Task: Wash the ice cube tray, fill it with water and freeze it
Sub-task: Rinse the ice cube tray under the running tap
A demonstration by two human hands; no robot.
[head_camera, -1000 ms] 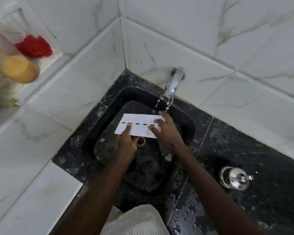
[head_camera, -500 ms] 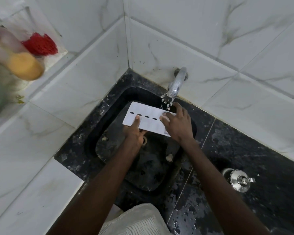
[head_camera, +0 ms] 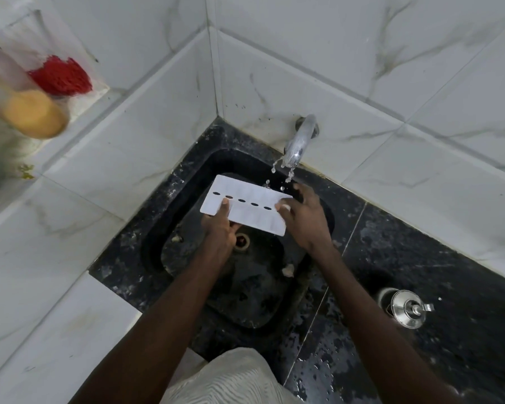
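Note:
The white ice cube tray (head_camera: 250, 209) is held flat over the black sink (head_camera: 187, 182), a row of dark oval holes along its middle. My left hand (head_camera: 219, 228) grips its near-left edge, thumb on top. My right hand (head_camera: 305, 218) holds its right end, fingers curled over the far edge. The chrome tap (head_camera: 298, 141) sticks out of the wall just above the tray's far right corner, and a thin broken stream of water drops onto that corner.
A drain (head_camera: 242, 240) lies under the tray, with bits of debris in the basin. A small steel lidded pot (head_camera: 407, 309) stands on the wet black counter at right. On the left ledge sit a red scrubber (head_camera: 60, 75) and a blurred orange-bottomed bottle (head_camera: 27, 112).
Both hands have lifted the tray back towards the tap; its far right corner now sits under the falling water. My right hand shifted from the top surface to the tray's right end.

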